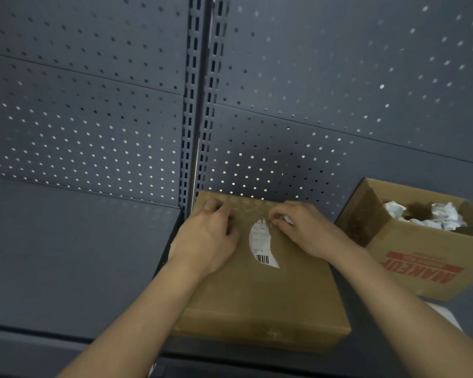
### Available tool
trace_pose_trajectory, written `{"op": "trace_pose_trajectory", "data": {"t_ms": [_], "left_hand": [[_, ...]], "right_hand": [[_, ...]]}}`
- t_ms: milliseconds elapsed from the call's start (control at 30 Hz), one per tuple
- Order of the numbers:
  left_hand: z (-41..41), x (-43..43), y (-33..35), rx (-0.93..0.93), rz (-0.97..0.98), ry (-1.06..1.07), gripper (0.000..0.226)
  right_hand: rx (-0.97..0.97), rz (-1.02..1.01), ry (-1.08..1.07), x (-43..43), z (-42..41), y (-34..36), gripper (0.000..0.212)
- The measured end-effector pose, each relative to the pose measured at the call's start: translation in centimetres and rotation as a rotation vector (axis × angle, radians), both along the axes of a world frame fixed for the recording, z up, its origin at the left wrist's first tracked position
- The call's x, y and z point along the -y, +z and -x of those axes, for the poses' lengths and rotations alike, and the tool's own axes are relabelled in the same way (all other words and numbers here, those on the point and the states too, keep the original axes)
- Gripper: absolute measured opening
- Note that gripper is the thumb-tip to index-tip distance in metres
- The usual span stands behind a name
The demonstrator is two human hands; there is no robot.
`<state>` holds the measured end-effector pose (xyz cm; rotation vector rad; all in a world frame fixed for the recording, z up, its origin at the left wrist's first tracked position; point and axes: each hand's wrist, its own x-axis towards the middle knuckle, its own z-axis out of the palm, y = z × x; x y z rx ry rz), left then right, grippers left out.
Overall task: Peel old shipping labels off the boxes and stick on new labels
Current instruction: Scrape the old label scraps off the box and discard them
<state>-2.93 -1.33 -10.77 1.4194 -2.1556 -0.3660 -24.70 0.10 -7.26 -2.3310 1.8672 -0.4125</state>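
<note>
Head view down onto a dark shelf (66,255) w/ pegboard back (93,105). Closed cardboard box (260,296) sits at 6 o'clock. Half-torn old label (261,245) is stuck on its top, barcode end still down. L hand (210,236) braces the box at the label's 9 o'clock, fingers bent, nothing visibly held. R hand (303,230) fingers (277,218) pinch the label's ragged top edge. Thin paper, prob. tears easily; best gripped low, near the glue line. Open scrap box (410,257) w/ crumpled paper (445,215) at 4 o'clock.
</note>
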Motion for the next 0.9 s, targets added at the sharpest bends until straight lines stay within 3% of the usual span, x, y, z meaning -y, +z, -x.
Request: {"op": "trace_pose_trajectory", "data": {"t_ms": [400,633,900], "left_hand": [[-0.1,0.0,0.0,0.002,0.004,-0.005,0.03],[0.0,-0.1,0.1,0.003,0.0,0.002,0.029],[0.1,-0.1,0.1,0.004,-0.009,0.005,0.03]], "right_hand": [[-0.043,0.052,0.057,-0.2,-0.2,-0.5,0.018],[0.035,0.035,-0.006,-0.2,0.3,-0.5,0.012],[-0.039,0.078,0.065,-0.4,-0.1,-1.1,0.02]]}}
